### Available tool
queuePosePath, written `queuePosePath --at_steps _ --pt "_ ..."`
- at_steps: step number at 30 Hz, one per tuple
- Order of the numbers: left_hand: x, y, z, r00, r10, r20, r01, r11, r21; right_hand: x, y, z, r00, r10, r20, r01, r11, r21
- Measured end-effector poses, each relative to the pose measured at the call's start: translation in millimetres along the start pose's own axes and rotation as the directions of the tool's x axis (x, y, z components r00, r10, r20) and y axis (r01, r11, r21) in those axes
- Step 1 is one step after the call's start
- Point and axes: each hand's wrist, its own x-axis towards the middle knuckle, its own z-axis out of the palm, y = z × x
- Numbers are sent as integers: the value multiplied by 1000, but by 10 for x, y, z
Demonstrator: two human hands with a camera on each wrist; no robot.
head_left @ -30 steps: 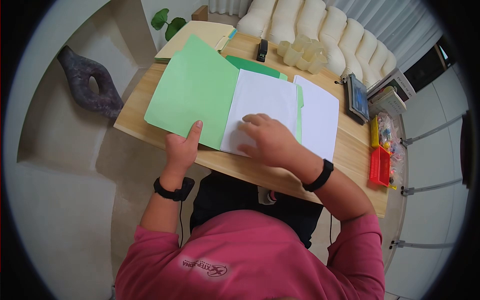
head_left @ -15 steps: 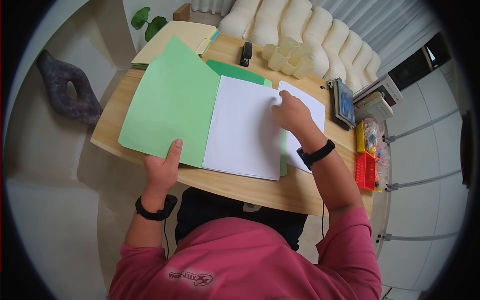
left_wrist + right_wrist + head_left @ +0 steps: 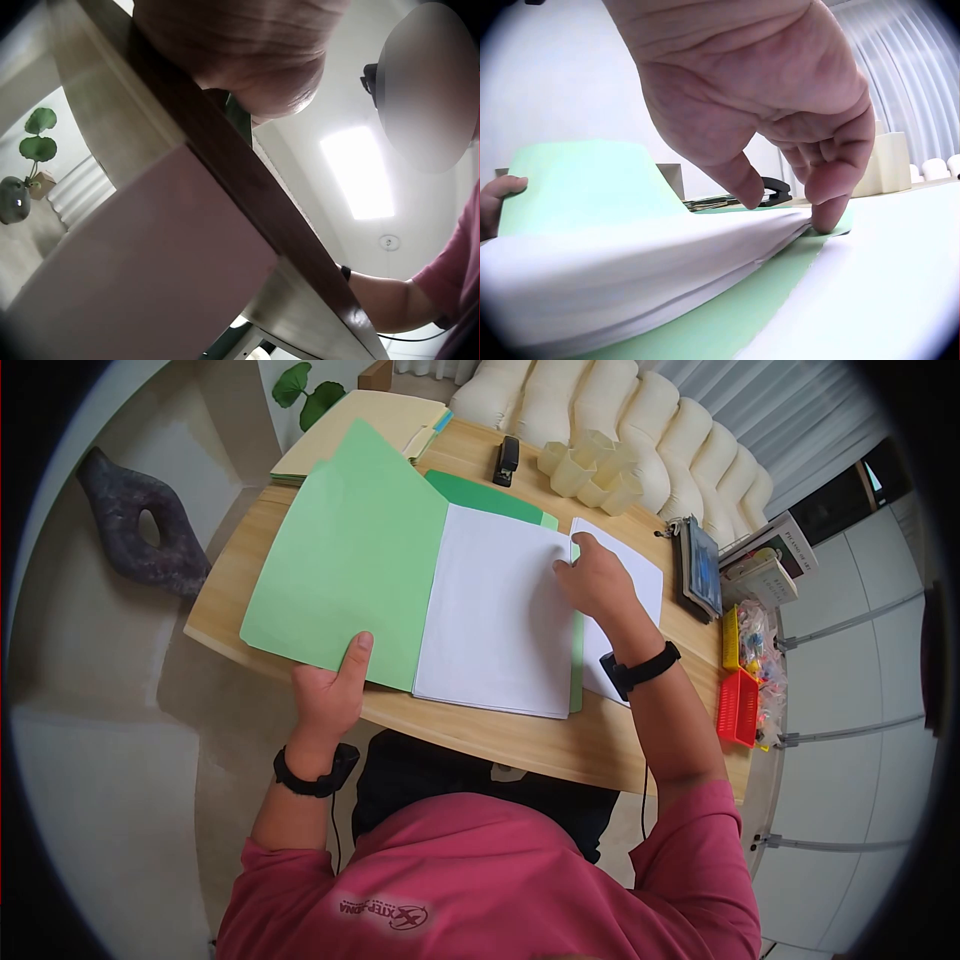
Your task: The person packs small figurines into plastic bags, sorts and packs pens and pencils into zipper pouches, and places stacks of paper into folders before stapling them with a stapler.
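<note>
A light green folder (image 3: 350, 550) lies spread on the table, its left cover tilted up. My left hand (image 3: 335, 685) grips that cover's lower edge, thumb on top. White papers (image 3: 495, 610) lie in the folder's right half. At their upper right edge is my right hand (image 3: 600, 575), fingers curled. In the right wrist view the index fingertip (image 3: 829, 214) hooks the papers' slightly raised edge, the thumb (image 3: 746, 187) above the sheets. More white paper (image 3: 640, 575) lies right of the folder, partly under the right hand. A darker green folder (image 3: 480, 495) shows behind.
Cream folders (image 3: 355, 430) are stacked at the far left of the wooden table (image 3: 460, 730). A black stapler (image 3: 507, 460) and a cream holder (image 3: 590, 470) stand at the back. Along the right are a tablet (image 3: 700, 568), books (image 3: 770, 565) and a red basket (image 3: 738, 705).
My right hand has gone from above the papers' lower part to their upper right edge, then stayed there. The left hand keeps its grip on the green cover.
</note>
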Motion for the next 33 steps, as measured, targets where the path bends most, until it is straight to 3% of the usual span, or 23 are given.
queuePosePath --at_steps 3,5,6,7,9,11,12,14,20,24,26,33 --pt "18 19 31 998 49 -35 -49 999 24 -43 -11 -8 999 22 34 -21 999 -28" --pt "15 21 27 999 38 -32 -37 999 27 -172 60 89 976 -164 -142 163 986 -17" --pt "12 24 25 999 30 -27 -29 999 31 -298 46 67 978 -156 -136 155 988 -17" --pt "24 30 29 999 24 -24 -23 999 28 -436 12 5 938 -325 -120 332 942 44" --pt "37 37 24 998 68 -11 -67 996 67 -686 -62 -43 787 -609 -98 616 768 177" --pt "25 31 34 999 47 -21 -46 998 45 -919 -140 -70 548 -834 -65 836 545 58" --pt "16 28 35 999 36 -29 -35 999 20 -1030 -166 -32 545 -836 -61 838 541 69" --pt "23 7 36 999 39 -32 -38 999 13 -1196 -213 36 465 -885 10 885 465 36" --pt "37 25 33 998 58 -23 -58 998 -3 -1275 -227 263 488 -872 -35 873 488 -1" --pt "17 5 16 999 46 -15 -46 999 -17 -1249 -216 356 457 -887 -70 885 461 -62" --pt "37 24 12 998 58 -13 -58 998 -9 -1252 -205 357 492 -871 -2 870 491 -41" --pt "28 -3 -9 998 62 8 -62 998 0 -1218 -265 260 516 -857 16 856 516 40"
